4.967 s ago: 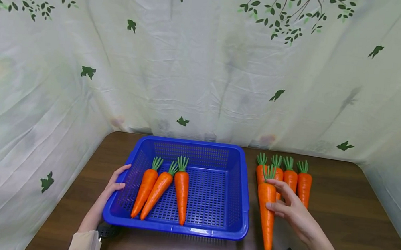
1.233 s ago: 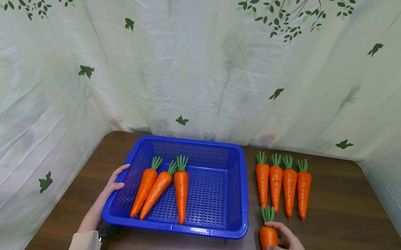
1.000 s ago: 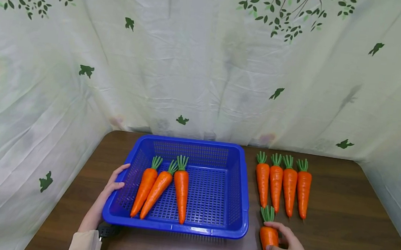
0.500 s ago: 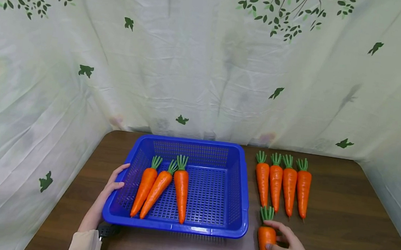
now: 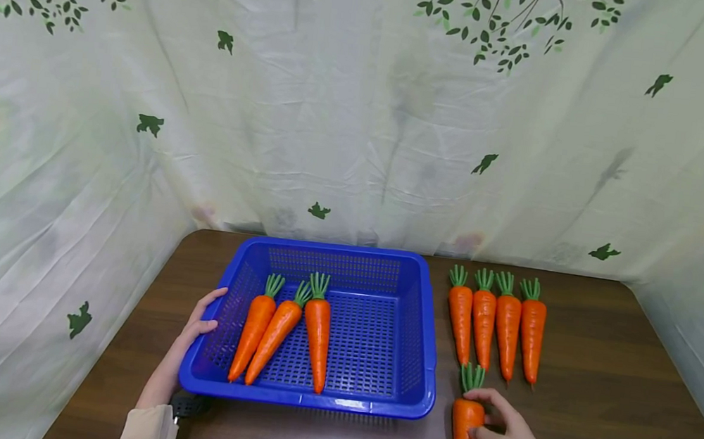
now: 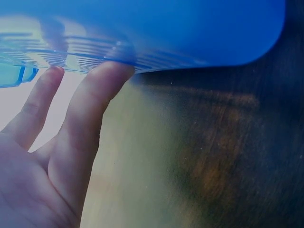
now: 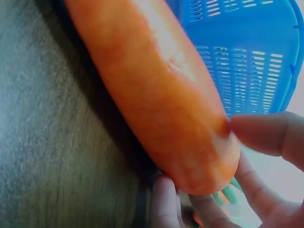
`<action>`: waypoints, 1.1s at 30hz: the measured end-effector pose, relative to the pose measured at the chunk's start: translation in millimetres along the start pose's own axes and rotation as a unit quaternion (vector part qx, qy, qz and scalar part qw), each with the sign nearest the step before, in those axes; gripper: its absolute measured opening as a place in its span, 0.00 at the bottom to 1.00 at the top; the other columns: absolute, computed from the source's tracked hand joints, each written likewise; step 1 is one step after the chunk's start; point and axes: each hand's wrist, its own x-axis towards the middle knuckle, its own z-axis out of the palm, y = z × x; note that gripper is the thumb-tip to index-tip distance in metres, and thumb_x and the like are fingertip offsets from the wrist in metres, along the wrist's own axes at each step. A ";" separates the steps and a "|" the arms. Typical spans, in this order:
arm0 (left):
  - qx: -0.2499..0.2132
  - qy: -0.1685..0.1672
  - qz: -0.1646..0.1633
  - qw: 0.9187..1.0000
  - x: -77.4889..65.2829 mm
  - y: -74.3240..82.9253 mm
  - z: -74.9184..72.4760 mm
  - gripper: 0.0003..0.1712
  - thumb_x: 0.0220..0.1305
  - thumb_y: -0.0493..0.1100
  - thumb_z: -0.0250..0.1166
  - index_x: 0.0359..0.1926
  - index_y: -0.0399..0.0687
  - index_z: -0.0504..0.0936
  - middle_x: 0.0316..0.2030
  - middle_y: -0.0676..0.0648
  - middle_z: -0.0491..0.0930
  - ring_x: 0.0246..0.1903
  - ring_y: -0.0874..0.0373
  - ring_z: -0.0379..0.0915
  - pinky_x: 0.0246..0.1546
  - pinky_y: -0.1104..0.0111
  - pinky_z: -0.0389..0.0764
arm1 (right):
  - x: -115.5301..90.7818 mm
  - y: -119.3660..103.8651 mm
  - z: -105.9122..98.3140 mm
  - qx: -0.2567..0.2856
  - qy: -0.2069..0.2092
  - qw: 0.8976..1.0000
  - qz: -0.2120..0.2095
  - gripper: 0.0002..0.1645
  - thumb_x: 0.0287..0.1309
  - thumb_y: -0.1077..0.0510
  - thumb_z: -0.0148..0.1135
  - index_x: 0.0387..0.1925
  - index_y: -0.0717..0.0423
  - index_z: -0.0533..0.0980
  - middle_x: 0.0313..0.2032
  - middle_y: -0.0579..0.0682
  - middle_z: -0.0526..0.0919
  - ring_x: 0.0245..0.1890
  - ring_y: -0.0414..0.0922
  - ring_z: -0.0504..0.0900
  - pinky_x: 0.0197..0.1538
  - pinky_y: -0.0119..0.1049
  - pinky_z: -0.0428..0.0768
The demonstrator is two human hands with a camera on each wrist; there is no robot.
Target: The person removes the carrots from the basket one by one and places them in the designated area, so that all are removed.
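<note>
My right hand (image 5: 510,432) pinches an orange carrot (image 5: 465,435) with green top at the lower right of the head view, its lower end cut off by the frame. In the right wrist view the thumb and fingers grip the carrot (image 7: 152,95) around its thick end, close above the table. A blue perforated basket (image 5: 366,406) stands left of it, with three carrots (image 5: 317,336) lying inside. My left hand (image 5: 194,328) touches the basket's left side; in the left wrist view extended fingers (image 6: 76,137) press against the outer wall of the basket (image 6: 199,33).
Several more carrots (image 5: 506,333) lie side by side right of the basket, tops pointing away; the held carrot's top is just in front of the leftmost one's tip. The brown wooden table (image 5: 616,386) meets a leaf-patterned cloth (image 5: 363,107) at its back and sides.
From over the row of carrots, my right hand has brought the held carrot down toward the front of the table. Over the last second it shifts only slightly. The left hand and basket stay put.
</note>
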 end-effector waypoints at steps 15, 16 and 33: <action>0.009 0.013 -0.001 1.000 -0.6 -0.4 0.8 0.44 0.54 0.25 0.35 0.66 0.68 0.67 0.56 0.61 0.68 0.51 0.68 0.67 0.48 0.78 0.67 | 2.4 -0.2 -3.2 -0.002 0.011 1.000 -0.010 0.21 0.51 0.67 0.64 0.47 0.65 0.70 0.48 0.64 0.74 0.39 0.51 0.76 0.35 0.38 0.77; 0.007 0.011 0.001 1.000 -0.3 -0.7 0.5 0.44 0.54 0.25 0.34 0.66 0.68 0.67 0.56 0.61 0.68 0.51 0.68 0.67 0.48 0.78 0.67 | 2.5 0.1 -3.4 -0.002 0.010 1.000 -0.011 0.21 0.51 0.67 0.64 0.48 0.65 0.70 0.48 0.64 0.74 0.40 0.51 0.76 0.35 0.38 0.77; -0.008 0.001 0.001 1.000 0.3 0.4 0.5 0.45 0.54 0.25 0.33 0.67 0.67 0.67 0.57 0.61 0.68 0.52 0.68 0.67 0.49 0.78 0.67 | 0.3 -3.9 1.9 -0.016 0.038 0.999 0.008 0.23 0.51 0.66 0.66 0.50 0.64 0.71 0.52 0.65 0.73 0.43 0.52 0.73 0.40 0.43 0.73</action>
